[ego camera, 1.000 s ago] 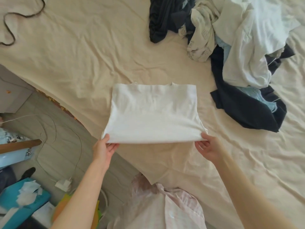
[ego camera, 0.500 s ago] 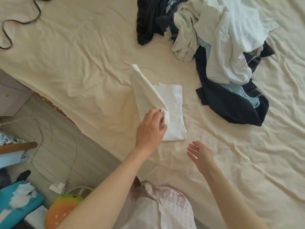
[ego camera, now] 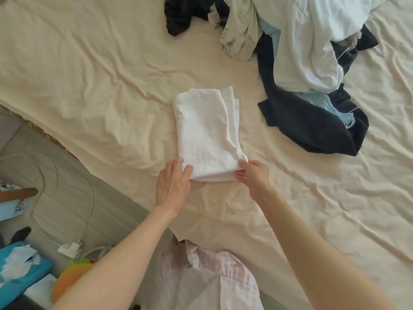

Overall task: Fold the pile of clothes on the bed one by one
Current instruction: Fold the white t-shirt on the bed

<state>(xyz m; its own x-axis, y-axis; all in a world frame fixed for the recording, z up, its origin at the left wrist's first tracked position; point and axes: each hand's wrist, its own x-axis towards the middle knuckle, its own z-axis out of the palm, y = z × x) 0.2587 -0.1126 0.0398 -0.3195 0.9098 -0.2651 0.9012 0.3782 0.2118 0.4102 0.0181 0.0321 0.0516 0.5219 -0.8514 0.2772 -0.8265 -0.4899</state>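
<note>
From the head view, you are looking down at a white folded cotton garment (ego camera: 206, 133) lying flat on the cream wrinkled bed sheet (ego camera: 93, 81), about mid-bed. Its long axis is running from near to far, tilting slightly left at the far end, and its layered edges are showing along the right side. The near short edge is pointing toward you.

Your left hand (ego camera: 173, 184) is gripping the near left corner of the garment, thumb lying on top and fingers tucking under the cloth. Your right hand (ego camera: 253, 175) is pinching the near right corner, fingers curling narrowly around the folded edge.

To the far right, the unfolded pile of clothes (ego camera: 301, 52) is sitting well apart from the folded piece: a white shirt (ego camera: 308, 41) is lying over a dark navy garment (ego camera: 312, 128), with pale blue knit (ego camera: 321, 100) showing between them and a beige printed cloth (ego camera: 240, 30) beside a black garment (ego camera: 181, 14) at the far edge.

On the left, the grey floor (ego camera: 62, 189) is showing beyond the bed's edge, with a thin white cable and charger (ego camera: 69, 248), a teal box (ego camera: 20, 269) and an orange-and-green round object (ego camera: 71, 276). Nearest you, your pale pink checked shirt (ego camera: 212, 280) is filling the lower middle.
</note>
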